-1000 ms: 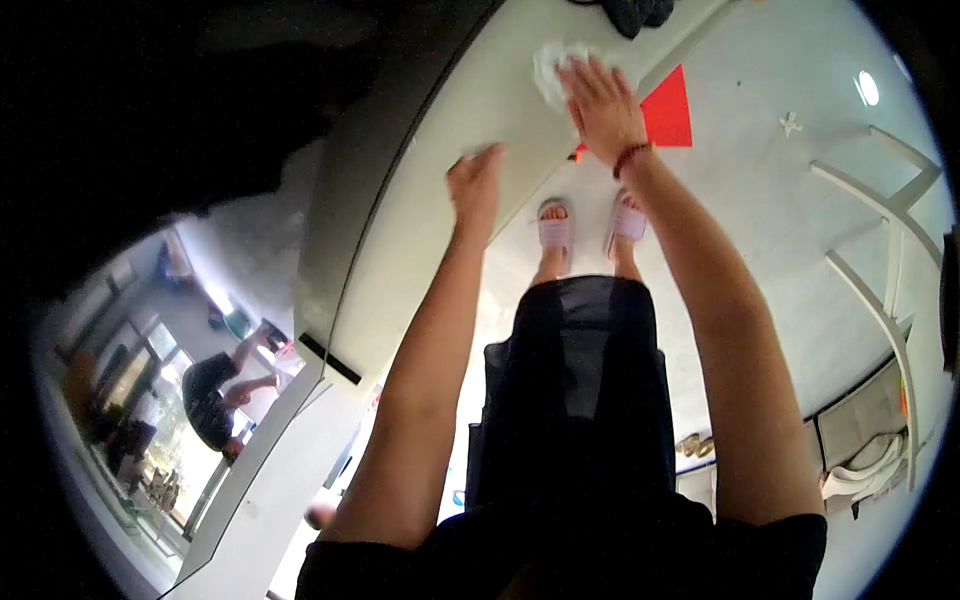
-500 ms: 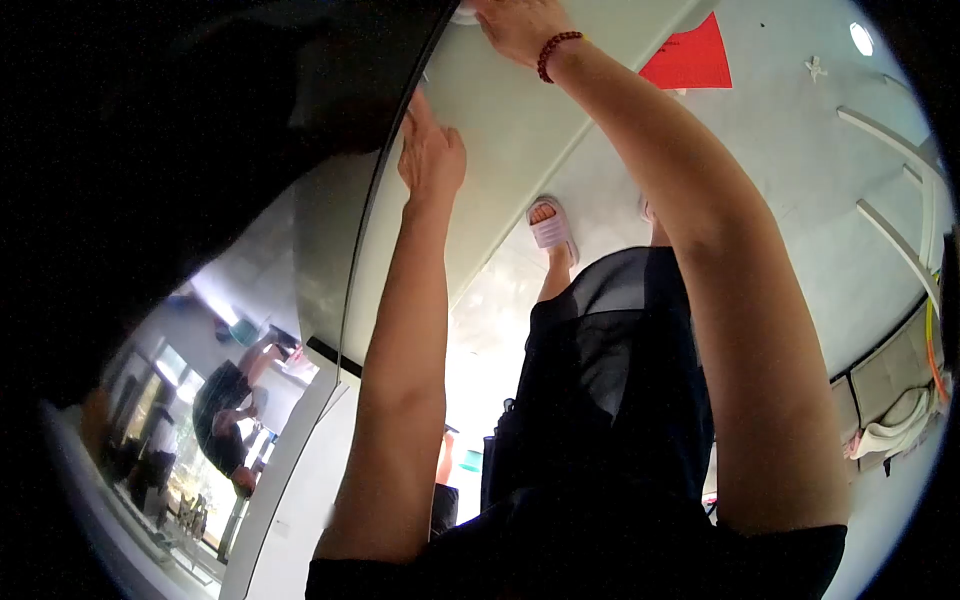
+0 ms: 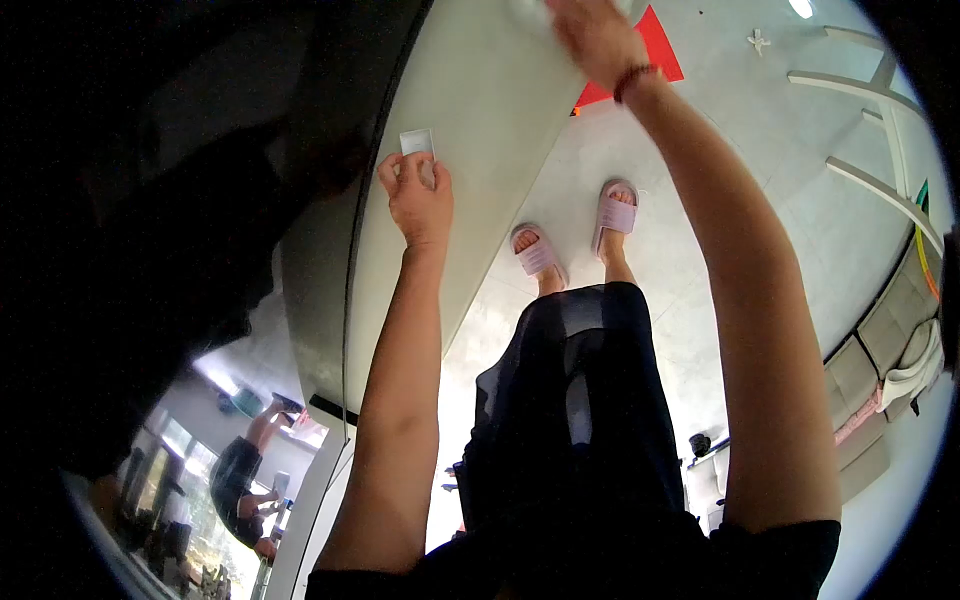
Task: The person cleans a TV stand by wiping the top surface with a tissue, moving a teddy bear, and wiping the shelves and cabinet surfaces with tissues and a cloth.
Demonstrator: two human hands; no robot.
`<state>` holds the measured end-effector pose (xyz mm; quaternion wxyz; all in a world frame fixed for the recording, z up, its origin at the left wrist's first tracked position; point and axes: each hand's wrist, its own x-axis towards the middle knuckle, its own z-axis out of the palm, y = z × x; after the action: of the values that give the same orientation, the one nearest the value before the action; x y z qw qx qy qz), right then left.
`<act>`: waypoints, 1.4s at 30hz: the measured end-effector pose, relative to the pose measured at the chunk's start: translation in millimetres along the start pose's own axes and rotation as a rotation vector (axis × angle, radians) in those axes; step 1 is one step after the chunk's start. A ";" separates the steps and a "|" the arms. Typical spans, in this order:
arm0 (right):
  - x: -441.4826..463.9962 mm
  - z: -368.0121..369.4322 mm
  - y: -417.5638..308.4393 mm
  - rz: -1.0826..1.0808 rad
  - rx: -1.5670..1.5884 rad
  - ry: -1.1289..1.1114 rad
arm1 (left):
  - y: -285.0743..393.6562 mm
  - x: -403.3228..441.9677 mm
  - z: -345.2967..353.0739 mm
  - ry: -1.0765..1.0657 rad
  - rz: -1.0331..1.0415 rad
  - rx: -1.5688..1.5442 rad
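Note:
My left hand (image 3: pixel 418 205) is over the pale surface (image 3: pixel 490 130), its bent fingers gripping the near end of a small white rectangular object (image 3: pixel 417 142). Farther up and to the right, my right hand (image 3: pixel 598 42), with a dark red bead bracelet at the wrist, reaches over the same surface near its front edge. Its fingers are blurred at the top of the view. A whitish patch (image 3: pixel 530 15) shows beside these fingertips, too indistinct to make out.
A red sheet (image 3: pixel 656 60) lies beyond the surface's edge. White curved bars (image 3: pixel 870 180) stand at the right, near a grey cushioned seat (image 3: pixel 880 350). A dark glossy panel borders the surface at left, with a person (image 3: pixel 240 485) beyond at lower left.
Since half a second ago, my right hand has moved right, away from the dark panel. My left hand has come down slightly and taken hold of the small white object.

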<state>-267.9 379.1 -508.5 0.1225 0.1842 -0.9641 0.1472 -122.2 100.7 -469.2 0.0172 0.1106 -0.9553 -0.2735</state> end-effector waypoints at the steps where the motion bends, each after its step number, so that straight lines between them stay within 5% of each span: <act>1: 22.6 -13.5 3.0 0.117 -0.119 0.089 | -1.3 2.6 4.9 0.037 0.014 -0.014; 3: 39.8 -14.3 -17.7 0.462 0.153 -0.445 | 3.4 0.1 -0.9 0.037 -0.019 -0.052; 5: -25.7 12.2 -65.4 -0.017 -0.044 -0.053 | 16.9 -7.1 -11.0 0.051 -0.009 -0.109; 7: -93.1 3.7 -103.8 -0.235 0.234 -0.138 | 29.5 -18.2 -22.4 0.084 0.025 -0.169; 10: -88.3 -27.9 -68.6 -0.470 0.366 -0.239 | 70.1 3.3 -26.5 0.026 0.163 -0.274; 11: -68.2 -30.1 -44.8 -0.437 0.326 -0.260 | 83.1 18.2 -23.3 0.003 0.204 -0.261; 12: -44.9 -25.0 -20.3 -0.047 0.442 -0.522 | 95.6 39.1 -13.5 -0.021 0.241 -0.246; 13: -23.0 -23.4 12.0 -0.249 0.086 -0.234 | 108.1 61.3 -1.9 -0.043 0.275 -0.231; 16: 37.1 -31.4 55.5 0.011 0.051 0.039 | 143.9 120.3 29.3 -0.114 0.293 -0.100; 19: 36.5 -15.1 31.7 0.199 0.045 0.029 | 168.1 166.9 55.4 -0.115 0.363 0.058; 25: -60.0 -46.2 -54.6 -0.007 0.256 -0.267 | 179.7 192.5 95.4 -0.129 0.462 0.106; 29: -82.7 -45.6 -75.2 -0.147 0.376 -0.315 | 183.9 142.0 58.4 0.040 0.564 0.180; 33: -74.6 -36.5 -83.4 -0.173 0.364 -0.328 | 91.5 45.2 6.7 -0.060 0.253 -0.146; 37: -15.9 -10.7 -105.0 0.000 0.240 -0.269 | 8.8 -69.4 -40.4 -0.262 -0.173 0.373; 42: 53.9 26.3 -148.6 0.253 0.115 -0.080 | -33.4 -120.0 -68.9 -0.534 -0.193 0.580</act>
<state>-263.2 221.2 -481.8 0.0536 0.0735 -0.9737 0.2090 7.9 63.9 -425.0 -0.2892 0.1249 -0.9490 -0.0122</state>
